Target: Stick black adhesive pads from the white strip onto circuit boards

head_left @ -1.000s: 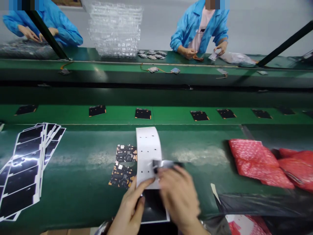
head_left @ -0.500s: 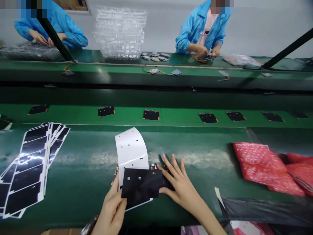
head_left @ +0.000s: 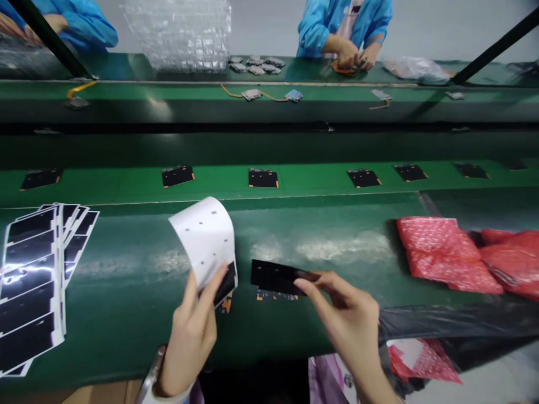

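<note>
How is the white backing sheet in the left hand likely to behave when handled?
The white backing sheet looks thin and floppy, since it bows over above the left hand. It is probably very light for its size. It may be slippery too: the stacked sheets glare brightly.

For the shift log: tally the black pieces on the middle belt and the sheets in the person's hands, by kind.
Black rectangular pieces on the middle green belt: 7
White-backed sheet in the left hand: 1
Black film piece in the right hand: 1
Total: 9
</note>
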`<move>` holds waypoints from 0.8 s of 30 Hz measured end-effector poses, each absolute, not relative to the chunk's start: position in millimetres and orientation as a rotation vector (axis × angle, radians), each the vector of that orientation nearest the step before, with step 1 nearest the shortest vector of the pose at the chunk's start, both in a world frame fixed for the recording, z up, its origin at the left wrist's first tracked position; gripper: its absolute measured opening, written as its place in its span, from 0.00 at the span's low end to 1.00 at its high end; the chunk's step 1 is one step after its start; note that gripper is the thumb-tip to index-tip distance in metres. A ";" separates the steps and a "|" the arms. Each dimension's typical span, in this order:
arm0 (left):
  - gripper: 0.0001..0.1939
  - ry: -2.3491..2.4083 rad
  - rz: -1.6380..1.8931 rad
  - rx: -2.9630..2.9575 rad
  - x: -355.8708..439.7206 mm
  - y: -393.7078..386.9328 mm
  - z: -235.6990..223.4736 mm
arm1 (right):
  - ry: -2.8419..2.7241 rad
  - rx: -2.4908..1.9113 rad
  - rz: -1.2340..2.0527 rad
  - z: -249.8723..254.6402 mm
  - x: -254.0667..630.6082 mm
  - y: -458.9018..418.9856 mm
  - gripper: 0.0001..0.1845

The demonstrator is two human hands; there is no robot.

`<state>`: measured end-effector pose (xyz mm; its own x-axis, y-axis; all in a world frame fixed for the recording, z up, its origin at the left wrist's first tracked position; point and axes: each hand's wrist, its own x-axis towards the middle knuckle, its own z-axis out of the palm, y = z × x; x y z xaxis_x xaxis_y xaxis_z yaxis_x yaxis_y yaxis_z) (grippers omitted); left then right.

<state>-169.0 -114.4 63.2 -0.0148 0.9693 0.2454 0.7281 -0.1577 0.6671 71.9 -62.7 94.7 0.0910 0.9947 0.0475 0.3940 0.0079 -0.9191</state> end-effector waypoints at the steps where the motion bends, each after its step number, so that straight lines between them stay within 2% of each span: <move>1: 0.32 1.815 1.026 1.868 -173.2 -110.4 63.6 | -1.390 -1.590 0.987 83.5 78.0 -62.5 0.18; 4: 0.28 1.937 1.195 1.715 -186.5 -101.3 64.1 | -1.239 -1.706 1.285 45.2 90.3 -66.3 0.27; 8: 0.24 2.001 1.243 1.616 -194.6 -97.4 64.7 | -1.150 -1.799 1.279 15.2 94.5 -77.2 0.30; 15: 0.21 2.029 1.250 1.531 -190.0 -96.9 66.3 | -1.148 -1.829 1.248 19.3 92.4 -79.2 0.31; 24: 0.24 2.016 1.270 1.514 -188.7 -97.0 65.8 | -1.113 -1.851 1.286 18.7 90.8 -78.7 0.29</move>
<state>-188.7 -97.0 65.8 -0.3891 0.8875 0.2468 0.6059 0.0448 0.7943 90.8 -78.7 18.7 0.1720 0.8906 -0.4210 0.2891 -0.4542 -0.8427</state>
